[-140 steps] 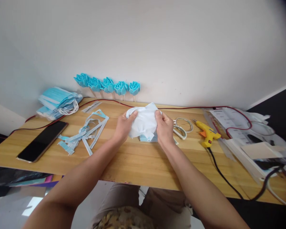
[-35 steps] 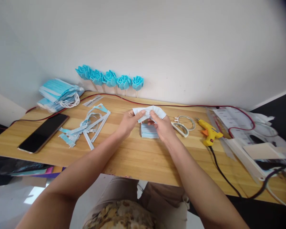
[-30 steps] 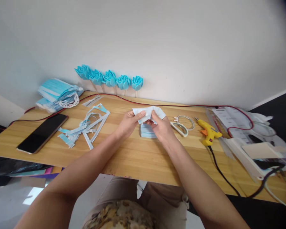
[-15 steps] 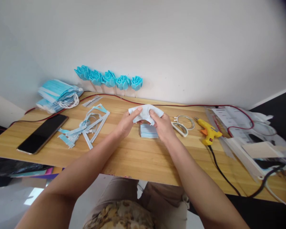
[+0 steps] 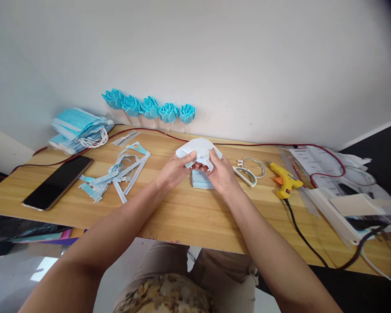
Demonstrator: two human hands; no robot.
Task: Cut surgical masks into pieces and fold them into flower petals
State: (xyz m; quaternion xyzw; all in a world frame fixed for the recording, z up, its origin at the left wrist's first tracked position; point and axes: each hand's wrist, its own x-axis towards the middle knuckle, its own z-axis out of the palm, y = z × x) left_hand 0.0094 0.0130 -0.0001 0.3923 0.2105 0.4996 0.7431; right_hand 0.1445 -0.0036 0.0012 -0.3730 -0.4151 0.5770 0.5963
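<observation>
Above the desk, the left hand and right hand grip a pale sheet near its lower edge, near a folded blue stack. The sheet has bulged from a flatter arch into a fuller dome; hand shaping appears in progress.

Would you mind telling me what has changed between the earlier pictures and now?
The left hand and right hand have moved closer together, gathering the pale sheet, spread out at first, into a rounded bulge beyond the thumbs. Both hands held it throughout the pictures. The phone, yellow glue gun and blue flowers stayed in place.
</observation>
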